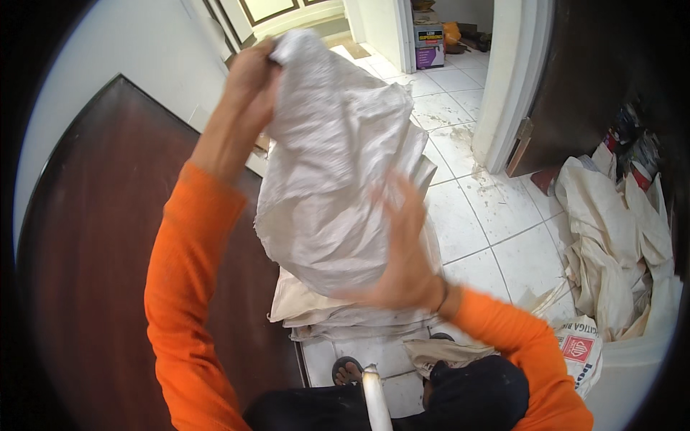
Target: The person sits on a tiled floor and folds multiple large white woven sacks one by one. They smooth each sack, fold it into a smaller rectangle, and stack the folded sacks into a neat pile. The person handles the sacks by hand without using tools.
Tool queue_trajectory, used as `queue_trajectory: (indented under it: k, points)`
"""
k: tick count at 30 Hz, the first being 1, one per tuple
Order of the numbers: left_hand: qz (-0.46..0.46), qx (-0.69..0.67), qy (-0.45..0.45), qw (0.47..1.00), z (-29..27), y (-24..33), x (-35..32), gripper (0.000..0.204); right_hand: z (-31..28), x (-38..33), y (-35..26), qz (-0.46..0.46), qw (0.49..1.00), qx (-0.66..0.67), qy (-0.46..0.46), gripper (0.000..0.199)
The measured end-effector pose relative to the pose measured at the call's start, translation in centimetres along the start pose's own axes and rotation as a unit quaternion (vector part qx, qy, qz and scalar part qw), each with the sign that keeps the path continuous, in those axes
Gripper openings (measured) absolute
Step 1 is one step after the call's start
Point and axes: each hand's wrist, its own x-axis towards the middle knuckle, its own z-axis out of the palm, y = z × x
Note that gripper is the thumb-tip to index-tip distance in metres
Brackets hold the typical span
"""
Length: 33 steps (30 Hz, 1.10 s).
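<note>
My left hand (251, 75) is raised and grips the top edge of a crumpled white woven sack (330, 158), holding it up in front of me. My right hand (404, 248), blurred, presses flat against the sack's lower right side with fingers spread. Both arms wear orange sleeves. Under the lifted sack lies a stack of flattened cream sacks (316, 309) on the white tiled floor (496, 230). My sandalled foot (348, 371) shows below.
A dark brown door (93, 251) stands at my left. A heap of empty sacks (618, 237) fills the right corner beside another dark door (582, 79). A white tube (375, 399) points up near my legs. Boxes (430, 44) sit through the far doorway.
</note>
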Motion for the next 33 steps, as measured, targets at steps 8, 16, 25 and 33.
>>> queue_trajectory:
  k: [8,16,25,33]
  points:
    - [0.126,-0.122,-0.062,0.983,2.8,-6.0,17.5,0.026,4.7,-0.1,10.9,0.173,0.96,-0.213,0.054,0.119]
    - [0.221,0.101,-0.301,0.922,-6.9,14.6,20.8,0.036,3.9,15.9,21.4,0.145,0.94,-0.296,0.091,0.078]
    - [-0.013,0.175,0.325,0.929,-18.5,-8.3,-20.0,0.051,3.1,-10.3,19.6,0.163,0.984,0.053,-0.039,0.038]
    - [-0.354,0.594,0.237,0.683,-23.3,-18.4,-31.8,0.053,1.3,-20.3,18.1,0.229,0.851,0.118,-0.458,0.067]
